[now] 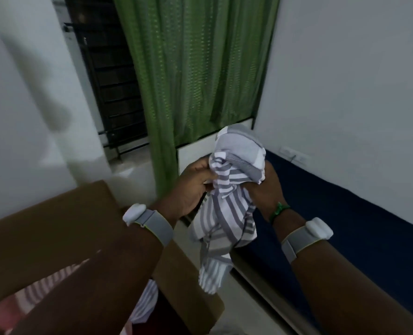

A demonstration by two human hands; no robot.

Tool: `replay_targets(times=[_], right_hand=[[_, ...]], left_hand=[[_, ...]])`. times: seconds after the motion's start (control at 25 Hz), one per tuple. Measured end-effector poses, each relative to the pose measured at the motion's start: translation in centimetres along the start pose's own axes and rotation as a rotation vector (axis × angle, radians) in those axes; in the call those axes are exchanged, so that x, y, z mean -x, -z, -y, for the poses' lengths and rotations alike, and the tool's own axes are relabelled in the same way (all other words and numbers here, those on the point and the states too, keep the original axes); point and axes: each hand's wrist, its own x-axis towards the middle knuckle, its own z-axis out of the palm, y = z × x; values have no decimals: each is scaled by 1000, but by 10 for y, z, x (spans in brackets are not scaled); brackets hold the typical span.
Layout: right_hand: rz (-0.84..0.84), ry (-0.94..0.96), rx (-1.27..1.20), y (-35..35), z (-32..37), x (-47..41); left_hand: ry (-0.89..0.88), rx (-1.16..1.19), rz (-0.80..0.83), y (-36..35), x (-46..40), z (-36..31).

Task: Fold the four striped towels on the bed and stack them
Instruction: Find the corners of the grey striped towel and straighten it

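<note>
Up in front of the chest, both hands hold one bunched grey-and-white striped cotton towel (227,201) in the air, above the gap between the bed and a brown cardboard box (62,228). The left hand (193,187) pinches the cloth's upper edge between thumb and curled fingers, while the right hand (266,189) has its fingers closed round the crumpled top from the other side. The rest of the towel hangs down in loose folds between the forearms, its lower end dangling over the pale floor. A grey strap with a white module sits on each wrist, and a green band (279,211) circles the right one. To the right lies the bed's dark blue mattress (341,226). More striped cloth (145,303) shows at the box, partly hidden by the left arm. Behind hangs a green curtain (195,68).
</note>
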Motion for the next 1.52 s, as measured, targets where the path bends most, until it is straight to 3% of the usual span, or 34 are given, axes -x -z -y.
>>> replay_targets(times=[0.12,0.28,0.6,1.0,1.12,1.24,1.4,1.52], right_hand=[[-34,15,106,80,-40,-15],[-86,-128,183,180,-72,-26],[-279,-233,334,304,-134,-30],[-338,-413,485,369,-224,-77],[-397,-434,547,383,-240,-124],[-558,-436,544,399,-248,-179],[-459,-495,572,417,-258,-213],[-335,-626,761,427,-287,-206]], left_hand=[[57,95,52,-73,-45,28],[50,73,226,-159,-92,69],[173,-57,421,-277,-153,129],[277,-104,626,-334,-279,200],[204,-171,629,-341,-341,199],[140,-212,614,-351,-405,193],[23,-328,614,-365,-455,185],[-37,-622,541,-361,-484,220]])
